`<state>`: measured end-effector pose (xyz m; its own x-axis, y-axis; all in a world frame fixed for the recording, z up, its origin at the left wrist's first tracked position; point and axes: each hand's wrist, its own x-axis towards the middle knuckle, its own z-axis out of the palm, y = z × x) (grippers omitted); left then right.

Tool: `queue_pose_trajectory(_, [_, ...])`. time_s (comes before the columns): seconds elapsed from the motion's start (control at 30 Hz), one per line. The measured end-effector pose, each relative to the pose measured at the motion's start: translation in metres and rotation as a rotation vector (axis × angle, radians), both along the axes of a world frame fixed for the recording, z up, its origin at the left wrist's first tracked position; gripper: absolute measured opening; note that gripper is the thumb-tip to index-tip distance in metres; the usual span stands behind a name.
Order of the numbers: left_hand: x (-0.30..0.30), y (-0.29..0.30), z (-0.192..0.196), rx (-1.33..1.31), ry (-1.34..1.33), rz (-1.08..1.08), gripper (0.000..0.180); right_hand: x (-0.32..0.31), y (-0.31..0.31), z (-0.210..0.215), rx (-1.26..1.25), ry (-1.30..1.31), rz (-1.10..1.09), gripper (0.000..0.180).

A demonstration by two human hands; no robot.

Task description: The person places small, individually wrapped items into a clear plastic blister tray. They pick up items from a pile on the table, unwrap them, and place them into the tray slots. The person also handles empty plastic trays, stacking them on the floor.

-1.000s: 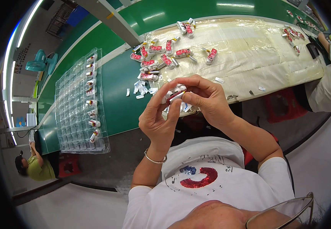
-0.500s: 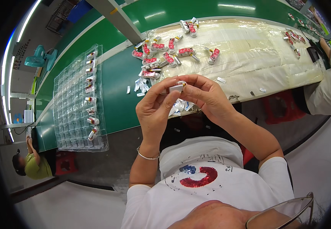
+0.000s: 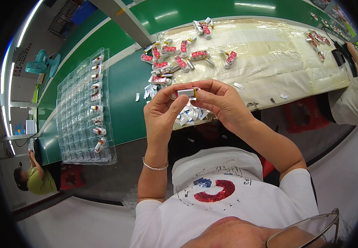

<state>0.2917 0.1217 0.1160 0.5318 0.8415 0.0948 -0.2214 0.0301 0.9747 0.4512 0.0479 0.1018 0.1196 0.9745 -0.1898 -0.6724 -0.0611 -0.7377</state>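
Between the fingers of both hands is a small silver battery pack (image 3: 186,93) with amber tape at one end; a bit of white and red casing shows beside it, mostly covered by fingers. My left hand (image 3: 162,108) pinches its left side with thumb and forefinger. My right hand (image 3: 224,101) grips the taped right end. Beyond the hands lie several red-and-white casings with silver batteries wired on, one of them a casing (image 3: 230,60) set apart to the right. Just below the held piece, small white paper strips (image 3: 190,114) are scattered at the table edge.
A clear plastic tray (image 3: 73,120) on the green table (image 3: 125,78) holds a column of battery pieces along its right side. Yellowish film (image 3: 269,53) covers the worktop. Co-workers sit at far left and right. A metal post (image 3: 123,20) rises behind, and a teal fan (image 3: 42,62) stands far left.
The battery pack has turned so that its broad silver face shows more, and both hands have shifted slightly left. My left wrist has tilted a little.
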Motion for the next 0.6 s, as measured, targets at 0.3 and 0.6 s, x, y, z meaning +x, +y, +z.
queue_pose_trajectory(0.3, [-0.015, 0.007, -0.001, 0.299, 0.258, -0.043, 0.030, 0.010, 0.002, -0.004, 0.002, -0.231, 0.151, 0.040])
queue_pose_trajectory(0.6, [-0.113, 0.038, 0.004, 0.197, 0.256, 0.469, 0.017, 0.079, 0.016, -0.006, 0.267, -1.609, -0.291, 0.031])
